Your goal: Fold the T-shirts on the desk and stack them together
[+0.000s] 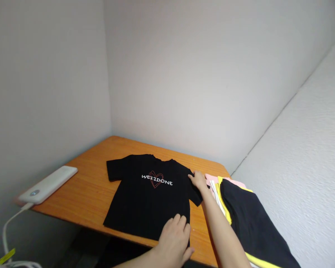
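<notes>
A black short-sleeved T-shirt (145, 204) lies spread face up, its collar toward the far side. White lettering and a red heart outline mark its chest. My left hand (174, 238) rests on the lower right part of the shirt near the hem, fingers laid on the cloth and thumb apart. Farther up, my right hand (198, 180) is at the right sleeve, thumb and fingers closed on the fabric by the shoulder. Part of that sleeve is hidden under the hand.
The shirt lies on a wooden table (92, 160) in a wall corner. Beside my right forearm is a stack of clothes (257, 216) in black, yellow, white and pink. A white power bank (48, 185) with a white cable (13, 219) sits at the left edge.
</notes>
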A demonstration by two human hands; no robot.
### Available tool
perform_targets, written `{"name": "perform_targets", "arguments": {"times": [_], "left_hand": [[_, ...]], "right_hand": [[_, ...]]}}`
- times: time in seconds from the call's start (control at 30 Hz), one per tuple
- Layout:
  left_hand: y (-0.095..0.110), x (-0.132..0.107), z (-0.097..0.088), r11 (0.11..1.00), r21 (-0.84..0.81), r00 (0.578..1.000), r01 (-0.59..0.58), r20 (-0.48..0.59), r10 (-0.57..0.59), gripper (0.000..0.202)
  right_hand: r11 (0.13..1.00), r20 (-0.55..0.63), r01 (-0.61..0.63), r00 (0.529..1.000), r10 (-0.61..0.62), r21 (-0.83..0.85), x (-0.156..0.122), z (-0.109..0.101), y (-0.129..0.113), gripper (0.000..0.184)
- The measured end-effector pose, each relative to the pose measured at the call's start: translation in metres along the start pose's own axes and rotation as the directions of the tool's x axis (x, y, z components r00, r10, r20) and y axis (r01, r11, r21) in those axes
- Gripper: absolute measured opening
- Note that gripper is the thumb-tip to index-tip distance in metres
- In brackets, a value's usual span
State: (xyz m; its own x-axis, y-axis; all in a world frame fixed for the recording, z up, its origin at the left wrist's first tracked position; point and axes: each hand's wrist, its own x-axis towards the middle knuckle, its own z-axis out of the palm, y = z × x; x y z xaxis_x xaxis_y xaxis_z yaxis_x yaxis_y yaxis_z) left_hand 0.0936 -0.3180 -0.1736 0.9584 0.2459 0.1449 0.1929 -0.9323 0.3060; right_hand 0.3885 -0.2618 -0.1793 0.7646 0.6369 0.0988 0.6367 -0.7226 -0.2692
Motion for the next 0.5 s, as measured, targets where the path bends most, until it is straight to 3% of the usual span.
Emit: {"name": "perform_targets", "arguments": {"times": [0.13, 0.27, 0.4, 0.5], "left_hand": [[-0.005, 0.001, -0.006, 0.999, -0.034, 0.998, 0.029, 0.064, -0.027, 0.018], [-0.012, -0.008, -0.019, 0.953, -0.3, 0.996, 0.049, -0.051, -0.067, 0.026], [-0.025, -0.021, -0.046, 0.794, -0.602, 0.965, 0.083, -0.152, -0.215, 0.017], [-0.04, -0.034, -0.067, 0.607, -0.787, 0.926, 0.108, -0.142, -0.349, 0.008]], "right_hand": [[0.999, -0.015, 0.035, 0.999, -0.035, 0.025, -0.003, -0.004, 0.005, 0.023], [0.994, -0.019, 0.056, 0.998, -0.055, 0.093, 0.002, -0.023, 0.006, 0.016], [0.981, -0.05, 0.089, 0.995, -0.081, 0.175, 0.016, -0.05, -0.02, 0.024], [0.959, -0.076, 0.144, 0.989, -0.13, 0.242, 0.032, -0.068, -0.065, 0.026]]}}
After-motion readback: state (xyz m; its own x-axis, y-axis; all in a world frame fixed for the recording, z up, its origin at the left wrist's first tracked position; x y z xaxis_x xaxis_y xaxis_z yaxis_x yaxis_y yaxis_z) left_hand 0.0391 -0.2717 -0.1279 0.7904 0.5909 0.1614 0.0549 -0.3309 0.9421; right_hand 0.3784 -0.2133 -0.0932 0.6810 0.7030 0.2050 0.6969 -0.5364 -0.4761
